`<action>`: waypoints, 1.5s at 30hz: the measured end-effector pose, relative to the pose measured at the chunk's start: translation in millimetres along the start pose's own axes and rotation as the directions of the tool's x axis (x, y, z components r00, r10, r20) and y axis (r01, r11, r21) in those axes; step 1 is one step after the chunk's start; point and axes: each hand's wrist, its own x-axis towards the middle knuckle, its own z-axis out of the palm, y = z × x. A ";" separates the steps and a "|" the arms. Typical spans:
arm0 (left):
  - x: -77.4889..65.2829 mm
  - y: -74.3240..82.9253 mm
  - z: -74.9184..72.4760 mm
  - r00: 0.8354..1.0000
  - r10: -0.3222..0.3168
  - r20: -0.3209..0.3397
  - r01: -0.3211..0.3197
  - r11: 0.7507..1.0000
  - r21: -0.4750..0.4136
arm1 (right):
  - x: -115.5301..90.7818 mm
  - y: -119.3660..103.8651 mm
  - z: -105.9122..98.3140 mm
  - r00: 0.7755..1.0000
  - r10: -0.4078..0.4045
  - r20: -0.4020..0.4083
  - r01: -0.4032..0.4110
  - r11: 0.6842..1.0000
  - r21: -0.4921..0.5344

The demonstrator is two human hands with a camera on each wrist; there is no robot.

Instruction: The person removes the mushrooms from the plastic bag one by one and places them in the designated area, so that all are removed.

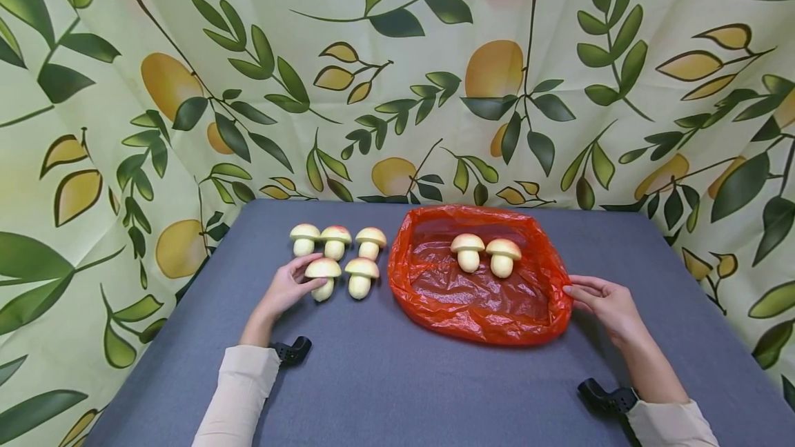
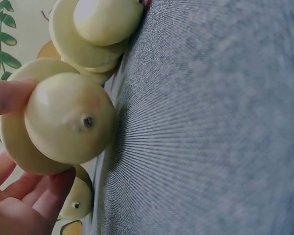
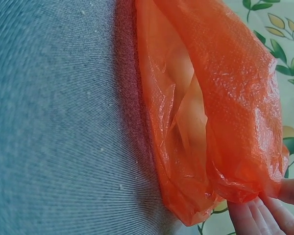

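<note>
My left hand [image 1: 287, 290] pinches a toy mushroom [image 1: 323, 269] with a pale stem and a rounded, reddish-topped cap. Seen from the left wrist, the thumb and fingers lie on either side of this mushroom's cap [image 2: 12, 117], its stem end facing the camera. Close beside it stands another mushroom [image 1: 361, 277]; more of them form a row just behind. A red plastic bag [image 1: 484, 334] lies spread wide with its rim rolled, and two mushrooms, one left [image 1: 468, 252] and one right [image 1: 502, 257], are inside. My right hand [image 1: 605, 305] pinches the bag's right rim.
A grey-blue cloth [image 1: 435, 392] covers the table. Behind and beside it hangs a curtain [image 1: 397, 88] printed with leaves and fruit. Each wrist wears a black strapped device, one on the left [image 1: 293, 351] and one on the right [image 1: 605, 399].
</note>
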 end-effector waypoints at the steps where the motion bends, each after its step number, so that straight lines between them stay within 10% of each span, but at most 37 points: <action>1: -0.1 -0.1 -0.1 1.000 0.003 -0.001 -0.003 1.000 0.014 | 0.0 0.0 -0.1 1.000 0.000 0.001 0.000 1.000 -0.001; 18: -1.5 -1.8 2.2 0.990 0.129 -0.063 -0.120 0.984 0.129 | -0.2 -0.6 -0.2 1.000 0.015 -0.004 -0.015 0.999 -0.044; 25: -1.5 13.6 7.9 0.994 0.013 -0.109 0.007 0.983 0.183 | 0.0 -0.6 -0.4 1.000 0.018 -0.004 -0.018 0.999 -0.051; 45: 2.6 8.3 9.5 0.990 -0.012 -0.144 0.035 0.986 0.161 | -0.7 -0.2 0.2 1.000 -0.006 -0.007 0.006 1.000 -0.030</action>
